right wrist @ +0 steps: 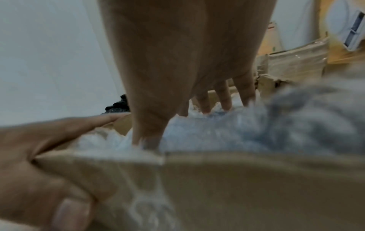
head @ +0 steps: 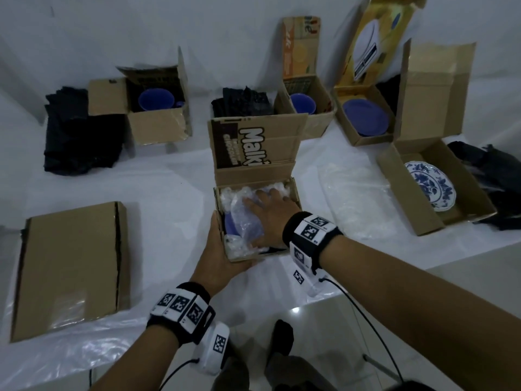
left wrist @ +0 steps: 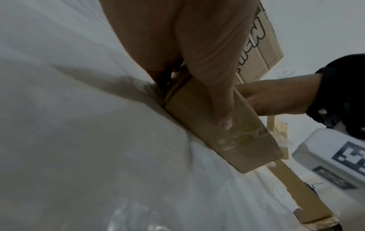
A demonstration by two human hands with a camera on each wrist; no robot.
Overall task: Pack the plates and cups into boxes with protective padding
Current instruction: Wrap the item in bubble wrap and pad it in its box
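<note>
Six boxes: my left hand [head: 218,259] grips the 6 o'clock box [head: 244,256], right hand [head: 270,210] spread flat on bubble wrap [head: 242,218] hiding a blue dish.

a plain white wall [head: 141,29] rises at the back of a dim, evenly lit room. a sheet of crinkled clear plastic [head: 169,170] covers the pale floor, and bare glossy floor tiles [head: 324,314] show at its near edge, catching a small bright glint of light.

six cardboard boxes [head: 255,176], two blue cups [head: 155,99], two plates [head: 430,185], three dark padding piles [head: 81,136], two hands [head: 270,210]
</note>
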